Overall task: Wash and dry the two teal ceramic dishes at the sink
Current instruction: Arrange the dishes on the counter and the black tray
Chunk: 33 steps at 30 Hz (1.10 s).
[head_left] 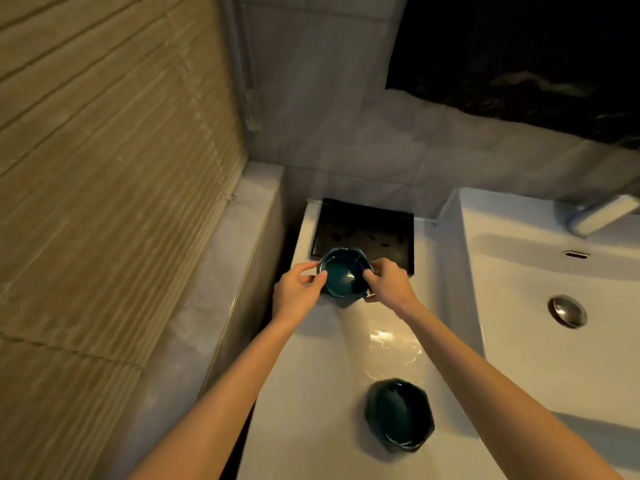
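OK, I'm pinching the dish [341, 276], left hand [297, 291] and right hand [388, 283] curling on opposite rim sides, likely keeping it level; tray [363, 227] sitting just beyond fingertips [306, 267].

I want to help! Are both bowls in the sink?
No, left hand and right hand hold one bowl; the other bowl sits on the counter.

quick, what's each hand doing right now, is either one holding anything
Left hand: holding, it pinches the left rim of the teal bowl.
Right hand: holding, it grips the right rim of the same bowl.
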Motion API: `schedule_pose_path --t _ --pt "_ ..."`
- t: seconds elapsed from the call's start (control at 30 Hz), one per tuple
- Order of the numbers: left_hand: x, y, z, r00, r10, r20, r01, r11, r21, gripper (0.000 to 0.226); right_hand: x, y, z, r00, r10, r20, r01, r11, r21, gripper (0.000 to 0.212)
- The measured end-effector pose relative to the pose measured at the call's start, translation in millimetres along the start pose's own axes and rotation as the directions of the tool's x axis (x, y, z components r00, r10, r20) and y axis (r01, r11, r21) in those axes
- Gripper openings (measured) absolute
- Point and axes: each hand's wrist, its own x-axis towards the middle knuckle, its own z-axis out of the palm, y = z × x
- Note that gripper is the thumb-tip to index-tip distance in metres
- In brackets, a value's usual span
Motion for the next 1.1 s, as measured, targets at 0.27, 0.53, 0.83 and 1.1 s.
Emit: schedule_pose_path --t 0.27,0.53,0.83,1.1 --pt "114 36 38 0.99 -0.1 0.101 0.104 0.994 -0.028 0.033 113 -10 -18 0.993 0.112 -0.031 -0.109 0.989 0.104 0.037" --pt "181 28 65 0.97 -0.208 0.125 0.221 0.97 -0.105 0.04 186 -3 -3 0.987 0.164 -0.007 -0.162 0.981 0.105 0.04" --pt "209 22 71 0.969 -0.209 0.129 0.227 0.964 -0.14 0.043 217 -4 6 0.99 0.119 -0.077 -0.12 0.993 -0.013 0.045" --pt "192 37 65 0.969 -0.166 0.185 0.194 0.97 -0.149 0.046 201 -6 -1 0.995 0.067 -0.076 -0.058 0.993 0.107 0.048"
